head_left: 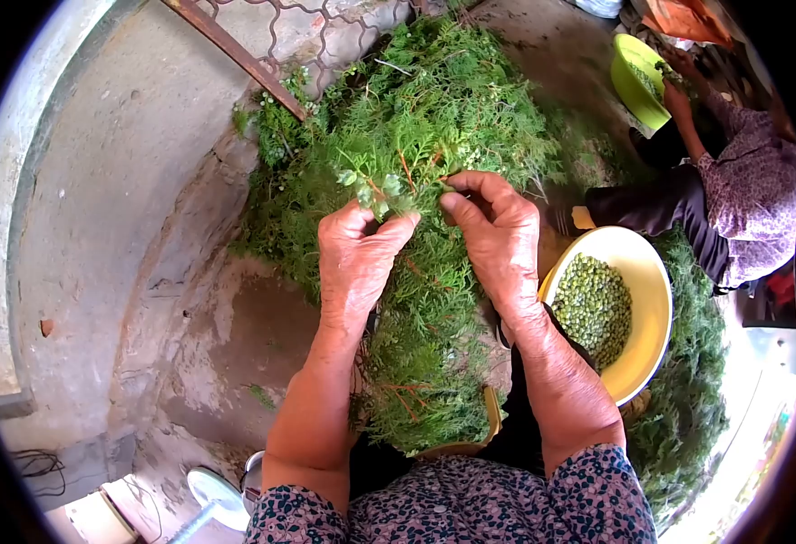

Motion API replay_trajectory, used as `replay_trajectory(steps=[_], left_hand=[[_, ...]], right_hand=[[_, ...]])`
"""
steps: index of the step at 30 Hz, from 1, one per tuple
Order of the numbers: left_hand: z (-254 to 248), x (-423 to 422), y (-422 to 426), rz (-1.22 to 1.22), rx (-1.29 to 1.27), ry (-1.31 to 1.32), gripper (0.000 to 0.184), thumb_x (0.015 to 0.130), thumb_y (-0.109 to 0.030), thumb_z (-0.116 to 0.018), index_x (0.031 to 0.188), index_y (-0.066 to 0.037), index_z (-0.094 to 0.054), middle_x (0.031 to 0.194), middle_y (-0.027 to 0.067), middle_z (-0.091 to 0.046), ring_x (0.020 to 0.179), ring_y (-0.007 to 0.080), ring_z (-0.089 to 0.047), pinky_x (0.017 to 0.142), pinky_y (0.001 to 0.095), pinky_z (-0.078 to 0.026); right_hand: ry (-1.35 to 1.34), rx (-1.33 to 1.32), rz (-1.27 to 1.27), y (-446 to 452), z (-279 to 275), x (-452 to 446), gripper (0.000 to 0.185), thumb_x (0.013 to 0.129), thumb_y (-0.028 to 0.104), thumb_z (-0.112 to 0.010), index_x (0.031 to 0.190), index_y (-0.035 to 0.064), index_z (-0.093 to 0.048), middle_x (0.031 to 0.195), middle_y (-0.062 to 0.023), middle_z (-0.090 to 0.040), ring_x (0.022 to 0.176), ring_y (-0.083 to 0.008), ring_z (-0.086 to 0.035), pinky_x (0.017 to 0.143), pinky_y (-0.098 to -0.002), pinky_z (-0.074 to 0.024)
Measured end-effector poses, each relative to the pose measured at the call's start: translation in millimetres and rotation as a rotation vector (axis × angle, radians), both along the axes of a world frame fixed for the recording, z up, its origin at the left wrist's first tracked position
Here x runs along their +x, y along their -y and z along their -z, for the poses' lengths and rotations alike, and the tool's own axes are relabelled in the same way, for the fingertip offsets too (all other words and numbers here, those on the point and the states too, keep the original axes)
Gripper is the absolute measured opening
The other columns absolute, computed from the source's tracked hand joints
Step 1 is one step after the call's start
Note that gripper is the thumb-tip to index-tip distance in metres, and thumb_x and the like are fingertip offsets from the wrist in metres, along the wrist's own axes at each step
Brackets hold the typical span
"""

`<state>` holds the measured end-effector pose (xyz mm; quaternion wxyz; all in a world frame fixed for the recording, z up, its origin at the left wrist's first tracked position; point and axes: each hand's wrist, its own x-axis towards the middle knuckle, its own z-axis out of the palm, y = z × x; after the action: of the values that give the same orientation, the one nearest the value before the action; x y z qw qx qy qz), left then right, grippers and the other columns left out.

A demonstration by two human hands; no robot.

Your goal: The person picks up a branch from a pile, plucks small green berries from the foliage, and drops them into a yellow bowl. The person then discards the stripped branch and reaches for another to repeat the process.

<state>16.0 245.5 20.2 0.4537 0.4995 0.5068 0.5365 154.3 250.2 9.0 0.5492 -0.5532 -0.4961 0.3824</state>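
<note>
Both hands are raised over a large heap of green conifer branches (452,100). Between them is a small conifer sprig (405,172) with pale green cones on it. My left hand (362,254) pinches the sprig's left side, where a cluster of cones (371,189) sticks up above the fingers. At the sprig's right side, my right hand (498,231) has thumb and forefinger pressed together on a stem. Beside my right forearm stands a yellow basin (654,317) holding many small green cones (591,308).
A co-worker (752,181) sits at the right, hands over a lime-green basin (629,63). More cut branches (688,381) lie beyond the yellow basin. A rusty metal grille (235,54) leans in at the top left beside a concrete wall (81,181). A fan (217,494) stands at the lower left.
</note>
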Motion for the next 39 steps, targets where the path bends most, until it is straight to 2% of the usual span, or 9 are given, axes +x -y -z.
replay_trajectory(steps=[3, 9, 10, 11, 14, 18, 23, 28, 39], left_hand=[[0.6, 0.9, 1.4, 0.031, 0.013, -0.034, 0.013, 0.073, 0.002, -0.066, 0.085, 0.000, -0.063, 0.074, -0.0040, -0.059, 0.065, 0.0026, -0.048, 0.057, 0.0207, -0.040], [0.7, -2.5, 1.9, 0.023, 0.021, 0.020, 0.014, 0.073, 0.003, -0.066, 0.087, -0.001, -0.064, 0.076, -0.0030, -0.061, 0.067, 0.0036, -0.050, 0.061, 0.0206, -0.042], [-0.3, -1.1, 1.2, -0.022, 0.002, 0.068, 0.012, 0.070, 0.005, -0.067, 0.078, -0.003, -0.063, 0.071, -0.0052, -0.058, 0.062, 0.0030, -0.049, 0.060, 0.0192, -0.039], [-0.6, -0.9, 1.3, -0.021, 0.002, 0.068, 0.012, 0.070, 0.005, -0.067, 0.078, -0.003, -0.063, 0.071, -0.0052, -0.058, 0.062, 0.0030, -0.049, 0.060, 0.0192, -0.039], [1.4, -4.0, 2.3, -0.027, -0.052, 0.110, 0.014, 0.071, 0.004, -0.066, 0.084, 0.000, -0.064, 0.074, -0.0033, -0.060, 0.064, 0.0025, -0.049, 0.058, 0.0193, -0.040], [1.5, -3.6, 1.8, -0.030, -0.065, 0.061, 0.012, 0.071, 0.003, -0.067, 0.082, 0.000, -0.064, 0.072, -0.0042, -0.059, 0.062, 0.0019, -0.047, 0.055, 0.0189, -0.038], [2.0, 0.0, 2.9, -0.018, -0.075, 0.078, 0.010, 0.072, 0.003, -0.066, 0.081, -0.001, -0.065, 0.070, -0.0052, -0.058, 0.061, 0.0013, -0.046, 0.054, 0.0185, -0.037], [0.0, 2.8, 3.1, 0.013, -0.085, 0.022, 0.012, 0.071, 0.005, -0.067, 0.081, 0.000, -0.062, 0.073, -0.0026, -0.059, 0.064, 0.0031, -0.050, 0.060, 0.0196, -0.040], [5.2, 13.8, 5.2, 0.122, -0.045, 0.042, 0.011, 0.071, 0.005, -0.066, 0.079, -0.001, -0.063, 0.073, -0.0036, -0.059, 0.065, 0.0034, -0.050, 0.062, 0.0195, -0.041]], right_hand=[[-0.117, -0.049, 0.029, 1.7, -8.4, 0.9, 0.012, 0.079, 0.000, -0.060, 0.091, 0.0007, -0.060, 0.069, -0.0035, -0.059, 0.055, -0.0084, -0.052, 0.051, -0.0217, -0.0427], [-0.422, -0.102, 0.159, -9.0, -11.4, 20.8, 0.003, 0.083, 0.001, -0.055, 0.086, 0.0005, -0.056, 0.066, -0.0030, -0.057, 0.053, -0.0085, -0.051, 0.047, -0.0213, -0.0413], [-0.541, -0.109, 0.121, -11.3, -10.4, 26.4, 0.005, 0.084, 0.002, -0.053, 0.088, -0.0009, -0.053, 0.071, -0.0057, -0.057, 0.059, -0.0111, -0.054, 0.051, -0.0231, -0.0429], [-0.542, -0.108, 0.122, -11.7, -10.4, 28.8, 0.005, 0.084, 0.002, -0.053, 0.088, -0.0009, -0.053, 0.071, -0.0057, -0.057, 0.059, -0.0111, -0.054, 0.051, -0.0231, -0.0429], [-0.955, -0.238, -0.032, -12.0, -11.5, 34.0, 0.005, 0.085, 0.002, -0.049, 0.090, 0.0008, -0.051, 0.081, -0.0083, -0.055, 0.071, -0.0156, -0.054, 0.056, -0.0259, -0.0439], [-0.968, -0.244, -0.110, -12.3, -2.7, 38.8, 0.005, 0.086, 0.007, -0.053, 0.088, 0.0018, -0.053, 0.077, -0.0067, -0.056, 0.064, -0.0125, -0.053, 0.052, -0.0236, -0.0417], [-0.721, -0.309, -0.108, -3.4, -8.5, 35.2, 0.021, 0.083, 0.023, -0.062, 0.084, 0.0028, -0.057, 0.066, -0.0018, -0.055, 0.048, -0.0058, -0.046, 0.039, -0.0182, -0.0322], [-0.601, -0.398, -0.087, -2.8, -15.7, 31.6, 0.020, 0.078, 0.019, -0.068, 0.083, 0.0023, -0.058, 0.060, 0.0026, -0.051, 0.042, -0.0039, -0.043, 0.034, -0.0166, -0.0262], [-0.649, -0.271, 0.133, -1.6, -9.9, 30.0, 0.008, 0.082, 0.008, -0.062, 0.086, 0.0029, -0.058, 0.064, 0.0010, -0.053, 0.046, -0.0039, -0.042, 0.037, -0.0171, -0.0308]])
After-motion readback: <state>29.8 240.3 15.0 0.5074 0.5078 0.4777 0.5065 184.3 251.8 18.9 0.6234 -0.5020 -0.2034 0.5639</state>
